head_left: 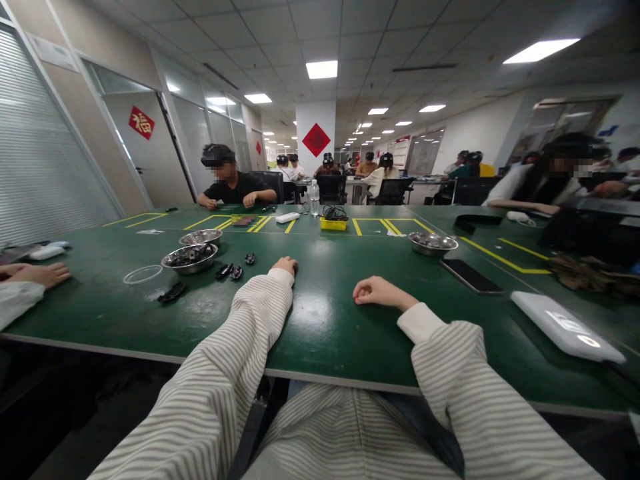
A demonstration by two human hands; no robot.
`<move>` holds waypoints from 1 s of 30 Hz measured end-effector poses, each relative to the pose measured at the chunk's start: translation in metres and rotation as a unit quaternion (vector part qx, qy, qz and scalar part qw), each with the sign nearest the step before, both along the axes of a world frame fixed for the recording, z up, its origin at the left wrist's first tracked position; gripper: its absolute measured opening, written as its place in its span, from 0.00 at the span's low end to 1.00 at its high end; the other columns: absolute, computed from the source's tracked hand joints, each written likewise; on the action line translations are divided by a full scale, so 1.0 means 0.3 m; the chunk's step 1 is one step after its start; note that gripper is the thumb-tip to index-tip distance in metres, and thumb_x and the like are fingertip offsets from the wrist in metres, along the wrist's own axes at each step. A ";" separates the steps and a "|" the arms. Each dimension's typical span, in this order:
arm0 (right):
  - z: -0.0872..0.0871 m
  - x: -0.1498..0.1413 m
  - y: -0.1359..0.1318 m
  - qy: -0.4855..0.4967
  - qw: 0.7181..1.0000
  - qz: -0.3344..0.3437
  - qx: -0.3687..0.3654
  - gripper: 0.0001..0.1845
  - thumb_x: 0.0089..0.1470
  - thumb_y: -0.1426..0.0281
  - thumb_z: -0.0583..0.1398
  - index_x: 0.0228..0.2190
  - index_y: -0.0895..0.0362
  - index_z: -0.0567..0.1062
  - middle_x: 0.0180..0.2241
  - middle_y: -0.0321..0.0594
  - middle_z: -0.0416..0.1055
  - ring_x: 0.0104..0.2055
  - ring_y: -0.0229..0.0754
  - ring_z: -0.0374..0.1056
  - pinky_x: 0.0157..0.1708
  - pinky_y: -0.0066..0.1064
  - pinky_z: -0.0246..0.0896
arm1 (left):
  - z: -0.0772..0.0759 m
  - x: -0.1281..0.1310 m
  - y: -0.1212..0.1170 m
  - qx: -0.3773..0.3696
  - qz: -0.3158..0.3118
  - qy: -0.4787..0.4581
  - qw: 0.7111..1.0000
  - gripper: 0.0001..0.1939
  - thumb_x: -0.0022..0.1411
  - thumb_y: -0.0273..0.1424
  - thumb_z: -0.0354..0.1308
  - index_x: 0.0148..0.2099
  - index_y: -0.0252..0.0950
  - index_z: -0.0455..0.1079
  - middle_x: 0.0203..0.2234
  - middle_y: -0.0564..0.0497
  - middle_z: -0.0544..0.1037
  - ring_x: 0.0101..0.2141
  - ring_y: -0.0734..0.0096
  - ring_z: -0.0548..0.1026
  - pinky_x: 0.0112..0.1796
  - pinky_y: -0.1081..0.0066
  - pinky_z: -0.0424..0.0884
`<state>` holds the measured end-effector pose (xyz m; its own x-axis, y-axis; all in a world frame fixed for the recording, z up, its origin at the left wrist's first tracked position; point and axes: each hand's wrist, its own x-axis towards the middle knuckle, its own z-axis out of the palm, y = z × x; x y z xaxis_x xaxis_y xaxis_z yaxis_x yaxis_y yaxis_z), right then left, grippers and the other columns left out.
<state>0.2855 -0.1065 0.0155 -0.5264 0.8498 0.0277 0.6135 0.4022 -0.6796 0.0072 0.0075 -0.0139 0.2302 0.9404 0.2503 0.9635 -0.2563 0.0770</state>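
My left hand [286, 266] rests on the green table [325, 320], mostly covered by a striped sleeve, its fingers curled under; what they hold, if anything, is hidden. My right hand [377, 292] lies on the table to the right with its fingers curled into a loose fist, nothing visible in it. Small black parts [230, 271] lie just left of my left hand. A metal bowl [190, 257] filled with black parts stands further left, with a second metal bowl [201, 237] behind it.
A phone [471, 276] and a third metal bowl [433, 243] lie to the right, a white device [567, 326] at the right edge. Another person's hand [43, 273] rests at the left. A person sits across the table. A water bottle [313, 198] and a yellow tray [333, 223] stand at the far side.
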 end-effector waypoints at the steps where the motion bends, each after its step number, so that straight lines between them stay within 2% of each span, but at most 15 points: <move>1: -0.002 -0.003 -0.001 0.000 1.000 -0.012 0.015 0.13 0.35 0.64 0.60 0.24 0.60 0.73 0.19 0.36 0.68 0.23 0.34 0.63 0.23 0.23 0.55 | 0.001 0.011 -0.007 0.000 -0.016 0.008 1.000 0.14 0.54 0.26 0.45 0.42 0.39 0.67 0.37 0.47 0.67 0.39 0.66 0.64 0.40 0.71 0.62; 8: -0.021 -0.002 0.002 -0.062 0.979 -0.109 0.157 0.07 0.37 0.67 0.58 0.20 0.59 0.70 0.18 0.35 0.67 0.21 0.34 0.62 0.22 0.23 0.54 | 0.003 0.046 -0.043 0.040 -0.117 -0.002 0.992 0.18 0.51 0.26 0.49 0.47 0.36 0.63 0.40 0.47 0.64 0.40 0.68 0.65 0.43 0.73 0.61; 12: -0.045 -0.007 0.008 -0.068 0.971 -0.122 0.196 0.04 0.39 0.72 0.56 0.22 0.59 0.69 0.19 0.34 0.67 0.21 0.32 0.62 0.23 0.22 0.53 | 0.000 0.048 -0.038 0.020 -0.153 -0.025 0.988 0.13 0.53 0.28 0.49 0.41 0.36 0.68 0.35 0.48 0.65 0.37 0.71 0.66 0.41 0.74 0.63; 17: -0.048 -0.008 0.010 -0.075 0.966 -0.127 0.210 0.08 0.42 0.72 0.54 0.28 0.59 0.70 0.19 0.33 0.66 0.21 0.32 0.61 0.24 0.23 0.53 | 0.006 0.074 -0.059 -0.008 -0.190 -0.074 0.979 0.11 0.49 0.32 0.54 0.36 0.34 0.70 0.31 0.49 0.67 0.30 0.74 0.67 0.35 0.75 0.65; 22: -0.048 0.018 0.030 -0.081 0.939 -0.183 0.279 0.14 0.45 0.72 0.51 0.36 0.58 0.70 0.25 0.38 0.67 0.26 0.36 0.62 0.28 0.26 0.55 | 0.013 0.121 -0.109 -0.058 -0.252 -0.136 0.956 0.18 0.43 0.26 0.56 0.41 0.32 0.67 0.29 0.52 0.70 0.26 0.78 0.66 0.30 0.78 0.64; 24: -0.062 0.024 0.042 -0.093 0.935 -0.161 0.302 0.17 0.45 0.73 0.52 0.40 0.57 0.68 0.35 0.42 0.66 0.34 0.39 0.62 0.35 0.30 0.56 | 0.014 0.138 -0.130 -0.085 -0.270 -0.154 0.947 0.18 0.43 0.22 0.55 0.41 0.32 0.67 0.28 0.52 0.71 0.25 0.80 0.66 0.28 0.79 0.63; 26: -0.082 0.020 0.053 -0.114 0.933 -0.123 0.317 0.20 0.45 0.72 0.53 0.44 0.55 0.66 0.43 0.44 0.62 0.43 0.43 0.58 0.42 0.35 0.53 | 0.015 0.155 -0.150 -0.103 -0.284 -0.170 0.938 0.18 0.42 0.20 0.53 0.40 0.31 0.67 0.26 0.53 0.72 0.23 0.81 0.65 0.26 0.81 0.63; 28: -0.101 0.008 0.062 -0.131 0.934 -0.095 0.319 0.21 0.46 0.72 0.53 0.45 0.53 0.64 0.47 0.42 0.60 0.47 0.45 0.54 0.45 0.38 0.51 | 0.017 0.174 -0.169 -0.118 -0.296 -0.186 0.929 0.18 0.42 0.20 0.54 0.41 0.30 0.67 0.25 0.53 0.72 0.22 0.82 0.64 0.25 0.81 0.62; 30: -0.110 -0.004 0.067 -0.136 0.939 -0.079 0.307 0.20 0.47 0.72 0.52 0.45 0.53 0.64 0.46 0.40 0.62 0.46 0.45 0.55 0.44 0.39 0.52 | 0.019 0.193 -0.185 -0.129 -0.306 -0.194 0.923 0.18 0.43 0.22 0.55 0.40 0.30 0.67 0.24 0.53 0.71 0.21 0.83 0.64 0.25 0.81 0.61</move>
